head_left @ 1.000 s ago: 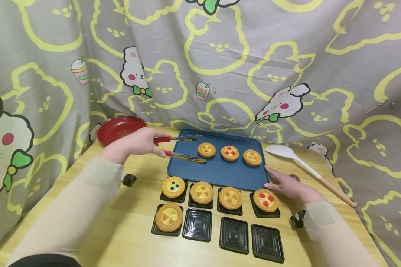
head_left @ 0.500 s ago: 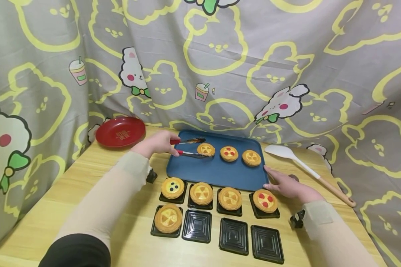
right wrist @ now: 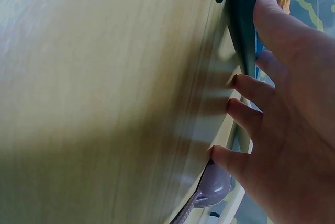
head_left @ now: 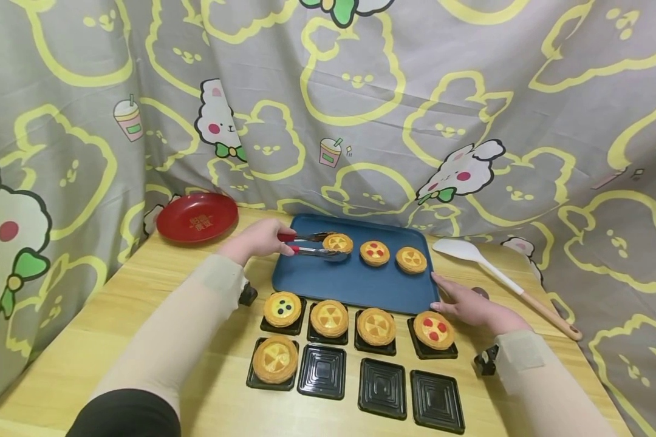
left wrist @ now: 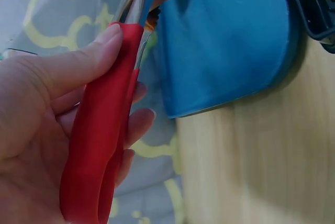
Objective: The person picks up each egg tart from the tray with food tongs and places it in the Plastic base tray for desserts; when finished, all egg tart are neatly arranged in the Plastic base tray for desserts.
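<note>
The left hand [head_left: 261,237] grips the red-handled tongs [left wrist: 99,140], thumb on one side, fingers curled round the other. The tong tips straddle the left tart [head_left: 337,243]; whether they clamp it cannot be determined. This tart is at the left end of a row of three on the blue tray [head_left: 355,285], beside the berry-topped tart [head_left: 374,253] and the right tart [head_left: 411,259]. The right hand [head_left: 464,303] touches the tray's right edge near the front corner, fingers spread, pinching nothing. In front of the tray, black square bases stand in two rows, five carrying tarts. The red plate [head_left: 197,217] stands left of the tray; the white turner [head_left: 505,276] lies to its right.
</note>
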A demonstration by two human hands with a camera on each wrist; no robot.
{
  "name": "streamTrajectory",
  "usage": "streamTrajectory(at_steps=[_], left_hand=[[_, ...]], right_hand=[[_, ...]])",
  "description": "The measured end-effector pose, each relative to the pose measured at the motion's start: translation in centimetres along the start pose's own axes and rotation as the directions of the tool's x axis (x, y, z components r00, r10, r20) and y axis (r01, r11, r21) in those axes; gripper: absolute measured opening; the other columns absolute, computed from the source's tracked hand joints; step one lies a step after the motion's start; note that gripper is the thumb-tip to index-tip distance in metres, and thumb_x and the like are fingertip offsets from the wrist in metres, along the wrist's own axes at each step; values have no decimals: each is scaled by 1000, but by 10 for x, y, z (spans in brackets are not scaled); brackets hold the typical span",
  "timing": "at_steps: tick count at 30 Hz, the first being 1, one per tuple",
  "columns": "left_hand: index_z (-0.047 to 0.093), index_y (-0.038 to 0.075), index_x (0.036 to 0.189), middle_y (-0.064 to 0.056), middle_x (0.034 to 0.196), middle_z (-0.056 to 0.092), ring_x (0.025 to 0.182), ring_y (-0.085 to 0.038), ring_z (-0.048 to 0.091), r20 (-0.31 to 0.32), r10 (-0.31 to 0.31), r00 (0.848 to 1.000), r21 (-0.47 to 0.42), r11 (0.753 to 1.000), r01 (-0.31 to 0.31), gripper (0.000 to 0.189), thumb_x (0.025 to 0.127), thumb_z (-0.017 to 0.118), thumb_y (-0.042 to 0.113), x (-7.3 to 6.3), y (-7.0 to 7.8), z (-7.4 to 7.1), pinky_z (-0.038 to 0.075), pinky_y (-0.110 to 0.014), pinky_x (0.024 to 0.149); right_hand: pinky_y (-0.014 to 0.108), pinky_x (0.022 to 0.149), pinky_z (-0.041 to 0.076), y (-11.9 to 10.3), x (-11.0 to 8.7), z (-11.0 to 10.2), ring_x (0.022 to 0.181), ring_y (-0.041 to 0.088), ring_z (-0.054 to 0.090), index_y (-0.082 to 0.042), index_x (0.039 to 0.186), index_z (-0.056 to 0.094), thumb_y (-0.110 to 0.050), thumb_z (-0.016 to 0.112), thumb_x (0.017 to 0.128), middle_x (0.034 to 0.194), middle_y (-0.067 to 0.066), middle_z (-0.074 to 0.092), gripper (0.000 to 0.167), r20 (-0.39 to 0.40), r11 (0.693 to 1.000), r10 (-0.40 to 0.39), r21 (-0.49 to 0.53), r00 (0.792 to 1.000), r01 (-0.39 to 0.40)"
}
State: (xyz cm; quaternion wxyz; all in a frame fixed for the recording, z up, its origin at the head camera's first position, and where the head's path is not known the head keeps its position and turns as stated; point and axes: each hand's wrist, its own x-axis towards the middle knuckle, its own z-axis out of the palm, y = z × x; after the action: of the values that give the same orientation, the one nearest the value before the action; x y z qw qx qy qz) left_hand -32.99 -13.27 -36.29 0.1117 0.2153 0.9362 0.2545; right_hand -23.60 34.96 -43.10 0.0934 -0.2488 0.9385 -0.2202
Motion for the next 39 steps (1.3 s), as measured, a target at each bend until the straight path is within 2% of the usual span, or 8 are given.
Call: streamTrajectory(at_steps=[6, 12, 14, 19, 23, 25, 30, 39], left_hand=[[62, 9, 136, -9, 126, 65, 109, -26, 59, -4, 42, 999, 23, 999, -42, 58, 84, 81, 24, -25, 16, -14, 47, -42, 93], [63, 16, 135, -1, 123, 66, 100, -22, 58, 52, 118, 992, -5, 993, -118, 56, 83, 82, 21, -65, 42, -26, 47, -36, 75], [64, 16, 135, 2, 123, 66, 98, -21, 58, 74, 162, 984, -6, 987, -162, 55, 83, 82, 22, -79, 47, -26, 46, -35, 72], [67, 16, 132, 9, 119, 68, 94, -16, 61, 112, 272, 956, 72, 957, -281, 54, 81, 83, 26, -111, 56, -19, 49, -33, 77], [68, 16, 130, 11, 119, 68, 92, -9, 61, 141, 302, 943, 96, 944, -317, 53, 80, 84, 25, -135, 59, -11, 51, -34, 82], [69, 17, 128, 12, 119, 67, 91, -7, 61, 149, 298, 943, 99, 944, -314, 52, 79, 85, 24, -145, 58, -6, 51, -33, 81], [72, 16, 124, 11, 117, 69, 89, -7, 63, 157, 282, 947, 130, 944, -302, 51, 76, 86, 23, -160, 53, 8, 52, -33, 79], [74, 16, 120, 7, 114, 70, 94, -14, 65, 148, 242, 959, 146, 953, -264, 50, 73, 88, 22, -168, 49, 21, 53, -37, 82]], right_hand=[[65, 106, 24, -1, 0, -1, 134, 56, 27, 11, 152, 21, -35, 62, 98, 150, 37, 24, 82, 24, 999, 39, -9, 999, -39], [64, 107, 25, -3, 0, -3, 135, 55, 27, 11, 152, 21, -35, 62, 98, 150, 37, 24, 82, 24, 999, 48, -15, 999, -47], [64, 107, 24, -2, -1, -2, 135, 55, 26, 11, 152, 20, -35, 62, 98, 151, 37, 24, 82, 27, 999, 50, -15, 998, -50], [67, 104, 26, 1, -1, 0, 133, 58, 27, 12, 151, 21, -34, 62, 98, 149, 39, 25, 81, 11, 1000, 22, -12, 1000, -22], [69, 100, 29, 3, -2, 2, 129, 60, 30, 11, 151, 22, -33, 63, 98, 146, 41, 27, 80, -16, 999, -28, -36, 999, 27], [69, 99, 29, 3, -2, 2, 128, 60, 31, 11, 151, 22, -34, 62, 98, 146, 41, 27, 80, -15, 998, -34, -46, 999, 33], [66, 105, 24, 2, -1, 0, 134, 57, 26, 11, 152, 20, -36, 61, 98, 150, 38, 24, 82, 7, 1000, 15, -11, 1000, -15], [64, 108, 23, 18, 4, 6, 136, 54, 25, 8, 154, 19, -43, 60, 98, 152, 35, 23, 86, 16, 1000, 21, -12, 1000, -20]])
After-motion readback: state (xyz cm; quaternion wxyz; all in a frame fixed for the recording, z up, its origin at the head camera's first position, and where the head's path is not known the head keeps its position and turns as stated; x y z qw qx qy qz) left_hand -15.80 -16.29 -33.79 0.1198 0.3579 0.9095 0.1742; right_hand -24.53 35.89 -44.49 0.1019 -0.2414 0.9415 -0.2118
